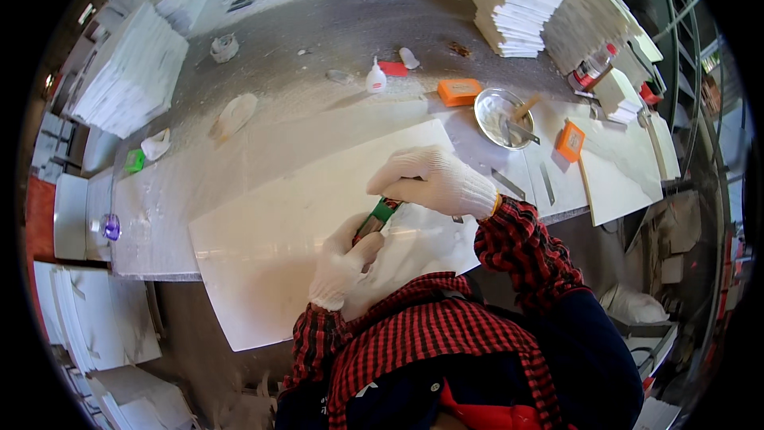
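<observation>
My left hand (342, 263), in a white knit glove, is closed around the lower end of a small green, dark-sided box-like piece (379, 218). My right hand (430, 179), gloved the same way, bends over the upper end of that piece with fingers pinched. Its palm side is hidden, so the exact kind of piece cannot be told. Both hands are above a large glossy white slab (263, 247), which lies at an angle over the near edge of the workbench (278, 48).
A steel bowl (487, 115) with a scraper and wooden handle stands right of the slab, near orange boxes (459, 92) and loose metal blades (508, 184). A white squeeze bottle (376, 78) stands farther back. Stacked tiles (135, 68) rise left, more (513, 4) at far right.
</observation>
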`<state>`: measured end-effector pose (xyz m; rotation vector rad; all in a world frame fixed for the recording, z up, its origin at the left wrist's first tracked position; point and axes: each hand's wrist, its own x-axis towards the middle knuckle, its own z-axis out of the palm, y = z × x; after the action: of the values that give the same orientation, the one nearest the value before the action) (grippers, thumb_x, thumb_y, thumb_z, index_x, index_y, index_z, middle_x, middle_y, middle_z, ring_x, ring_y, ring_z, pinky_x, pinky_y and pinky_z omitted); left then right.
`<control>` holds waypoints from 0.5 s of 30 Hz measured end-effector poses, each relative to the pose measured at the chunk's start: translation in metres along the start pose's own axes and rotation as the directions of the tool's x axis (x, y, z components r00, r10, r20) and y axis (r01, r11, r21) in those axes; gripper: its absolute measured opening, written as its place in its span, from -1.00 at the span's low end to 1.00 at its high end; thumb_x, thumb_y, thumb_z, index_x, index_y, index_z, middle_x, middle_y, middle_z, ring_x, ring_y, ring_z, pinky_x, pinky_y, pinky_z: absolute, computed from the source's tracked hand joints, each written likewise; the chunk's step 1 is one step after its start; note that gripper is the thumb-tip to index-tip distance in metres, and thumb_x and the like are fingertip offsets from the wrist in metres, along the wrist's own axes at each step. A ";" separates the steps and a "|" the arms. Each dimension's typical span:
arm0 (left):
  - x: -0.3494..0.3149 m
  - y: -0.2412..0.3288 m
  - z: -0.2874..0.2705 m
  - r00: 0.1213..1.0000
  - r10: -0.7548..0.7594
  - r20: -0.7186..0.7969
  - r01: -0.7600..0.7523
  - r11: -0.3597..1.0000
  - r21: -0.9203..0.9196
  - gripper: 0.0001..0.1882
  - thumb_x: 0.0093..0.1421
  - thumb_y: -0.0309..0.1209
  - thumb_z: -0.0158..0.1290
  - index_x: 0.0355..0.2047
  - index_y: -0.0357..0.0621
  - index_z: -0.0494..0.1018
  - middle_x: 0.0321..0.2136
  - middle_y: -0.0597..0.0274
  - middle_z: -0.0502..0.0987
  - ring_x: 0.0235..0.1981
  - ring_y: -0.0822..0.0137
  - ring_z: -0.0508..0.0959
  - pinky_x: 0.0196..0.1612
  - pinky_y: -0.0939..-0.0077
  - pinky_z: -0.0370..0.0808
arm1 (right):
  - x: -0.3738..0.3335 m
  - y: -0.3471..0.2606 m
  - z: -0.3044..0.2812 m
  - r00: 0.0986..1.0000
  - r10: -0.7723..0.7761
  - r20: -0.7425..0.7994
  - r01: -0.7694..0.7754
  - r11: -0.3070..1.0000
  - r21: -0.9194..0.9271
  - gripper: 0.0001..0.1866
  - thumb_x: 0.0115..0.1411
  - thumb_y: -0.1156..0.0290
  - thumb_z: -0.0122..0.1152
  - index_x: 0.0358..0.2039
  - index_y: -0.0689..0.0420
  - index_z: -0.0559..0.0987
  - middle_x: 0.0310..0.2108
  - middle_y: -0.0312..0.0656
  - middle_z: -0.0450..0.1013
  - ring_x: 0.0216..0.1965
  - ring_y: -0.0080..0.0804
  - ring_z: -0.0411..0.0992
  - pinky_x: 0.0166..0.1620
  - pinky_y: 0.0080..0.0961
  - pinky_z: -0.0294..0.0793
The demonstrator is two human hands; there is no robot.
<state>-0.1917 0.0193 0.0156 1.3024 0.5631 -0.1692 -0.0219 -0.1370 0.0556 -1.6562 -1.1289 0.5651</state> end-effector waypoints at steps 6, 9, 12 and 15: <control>0.008 -0.005 0.002 1.000 0.004 0.014 -0.006 0.992 0.125 -0.58 0.27 -0.37 0.16 0.11 -0.29 0.51 -0.48 0.42 0.42 -0.49 0.59 0.37 -0.45 0.61 0.31 | -0.012 0.013 0.001 0.997 0.024 -0.075 -0.025 1.000 -0.011 -0.83 0.26 0.52 0.24 -0.18 0.24 0.71 -0.22 -0.15 0.64 -0.20 -0.36 0.60 -0.09 -0.46 0.58; 0.010 -0.010 -0.001 0.999 0.008 0.033 -0.013 0.986 0.165 -0.58 0.28 -0.36 0.17 0.10 -0.30 0.51 -0.49 0.40 0.43 -0.46 0.56 0.38 -0.40 0.59 0.33 | -0.017 0.016 0.002 0.993 0.096 -0.073 -0.090 0.992 0.084 -0.83 0.26 0.52 0.23 -0.18 0.24 0.71 -0.23 -0.16 0.65 -0.20 -0.39 0.60 -0.08 -0.46 0.58; 0.012 -0.015 -0.002 0.999 0.025 0.046 -0.035 0.975 0.220 -0.58 0.28 -0.35 0.18 0.09 -0.30 0.51 -0.48 0.37 0.44 -0.45 0.54 0.39 -0.38 0.57 0.35 | -0.020 0.012 0.004 0.977 0.200 -0.075 -0.188 0.971 0.145 -0.82 0.26 0.51 0.23 -0.18 0.24 0.71 -0.24 -0.16 0.65 -0.20 -0.39 0.60 -0.08 -0.45 0.58; 0.014 -0.011 0.001 0.994 0.088 0.070 -0.106 0.947 0.303 -0.59 0.29 -0.36 0.18 0.09 -0.30 0.51 -0.48 0.35 0.46 -0.45 0.53 0.39 -0.38 0.57 0.35 | -0.024 0.012 0.003 0.972 0.209 -0.108 -0.199 0.976 0.092 -0.82 0.25 0.51 0.23 -0.19 0.24 0.71 -0.26 -0.13 0.64 -0.21 -0.34 0.61 -0.07 -0.43 0.58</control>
<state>-0.1838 0.0180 -0.0009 1.6196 0.4341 -0.2173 -0.0299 -0.1570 0.0397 -1.7227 -0.8455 0.6269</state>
